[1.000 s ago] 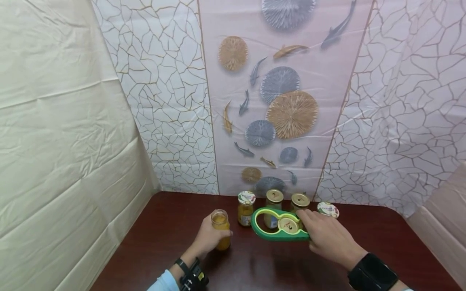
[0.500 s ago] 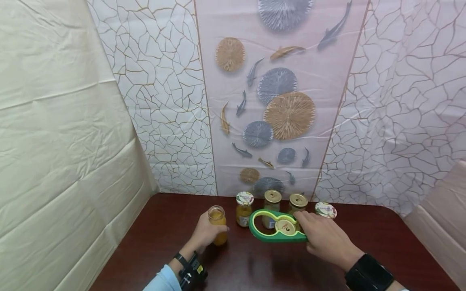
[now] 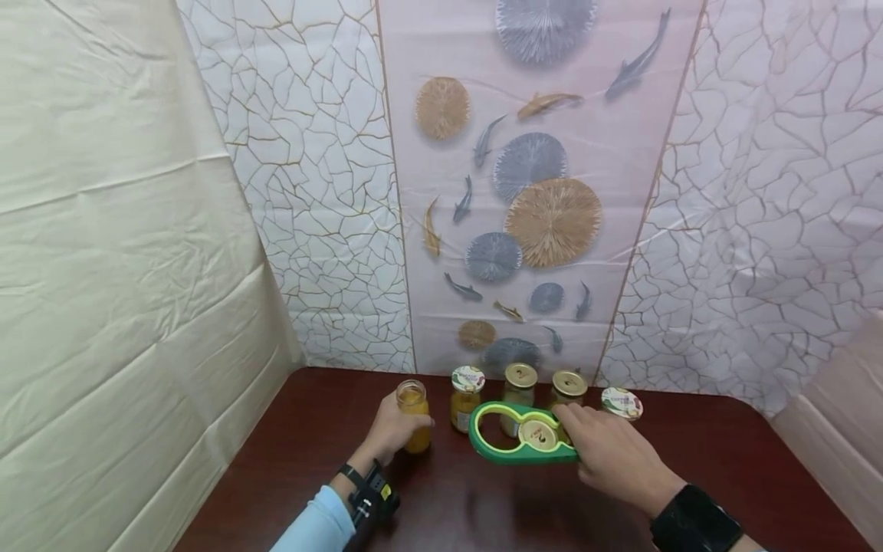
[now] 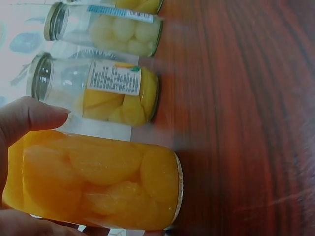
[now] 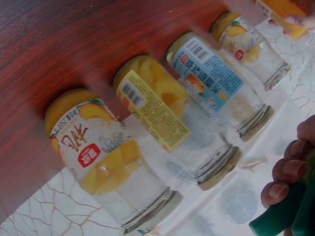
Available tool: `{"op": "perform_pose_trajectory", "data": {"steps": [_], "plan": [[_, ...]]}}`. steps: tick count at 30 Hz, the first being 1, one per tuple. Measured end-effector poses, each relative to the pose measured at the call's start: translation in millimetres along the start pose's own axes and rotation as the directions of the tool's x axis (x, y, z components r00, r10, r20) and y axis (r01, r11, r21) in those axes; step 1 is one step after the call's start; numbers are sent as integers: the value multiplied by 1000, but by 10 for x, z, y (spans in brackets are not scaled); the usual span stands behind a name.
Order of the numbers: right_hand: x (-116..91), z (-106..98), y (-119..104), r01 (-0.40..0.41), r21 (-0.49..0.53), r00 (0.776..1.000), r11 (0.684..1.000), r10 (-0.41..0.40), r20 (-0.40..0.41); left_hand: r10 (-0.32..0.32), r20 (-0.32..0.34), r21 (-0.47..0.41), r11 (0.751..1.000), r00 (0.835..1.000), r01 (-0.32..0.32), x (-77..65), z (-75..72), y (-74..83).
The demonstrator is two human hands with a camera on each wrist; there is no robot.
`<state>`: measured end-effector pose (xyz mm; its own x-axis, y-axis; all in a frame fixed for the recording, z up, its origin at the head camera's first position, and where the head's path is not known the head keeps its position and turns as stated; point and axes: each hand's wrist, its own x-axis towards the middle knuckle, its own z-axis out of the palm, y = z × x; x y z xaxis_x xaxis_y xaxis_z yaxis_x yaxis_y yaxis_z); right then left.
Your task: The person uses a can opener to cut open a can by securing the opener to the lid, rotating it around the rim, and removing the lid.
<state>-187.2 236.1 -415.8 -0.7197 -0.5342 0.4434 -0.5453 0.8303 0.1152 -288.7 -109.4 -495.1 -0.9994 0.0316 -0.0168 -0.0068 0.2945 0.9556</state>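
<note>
"While the left hand (image 3: 388,431) had its fingers wrapped round an uncapped jar (image 3: 417,438) of orange fruit, what was the right hand (image 3: 612,454) up to?"

"Gripping the handle end of a green opener (image 3: 520,454), fingers curled tight. It was a 2-ring thing with a lime inner edge, and a gold lid (image 3: 538,437) sat in the ring closer to the hand."

"So where was that uncapped jar, exactly?"

"Left of the row, upright, near the jar with the printed white lid (image 3: 467,410) but not touching it. Couldn't tell whether its base touched the bench (image 3: 269,483), tbh."

"And the row itself?"

"4 jars, all capped, along the back. Next along was a blue-label jar (image 5: 211,78) of pale fruit, then a yellow-label jar (image 5: 152,110) with yellow fruit, and at the right end a white-label jar (image 5: 98,142). From the head view, the opener partly covered the middle 2."

"Backdrop?"

"Pinkish cloth panel (image 3: 448,169) with printed fish, right behind them."
</note>
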Motion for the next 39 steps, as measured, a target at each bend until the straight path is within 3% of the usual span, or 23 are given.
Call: {"op": "perform_pose_trajectory", "data": {"steps": [12,23,39], "plan": [[19,-20,-74,97,-30,991,995,-99,-93,29,-2,-3,1000,1000,-29,163,-18,-2],[-10,-31,-55,61,-13,998,998,-62,-24,25,7,1,1000,1000,-25,172,-50,-7],[-9,89,-35,82,-10,996,997,-83,-40,24,7,-20,1000,1000,-24,230,-63,-9]]}}
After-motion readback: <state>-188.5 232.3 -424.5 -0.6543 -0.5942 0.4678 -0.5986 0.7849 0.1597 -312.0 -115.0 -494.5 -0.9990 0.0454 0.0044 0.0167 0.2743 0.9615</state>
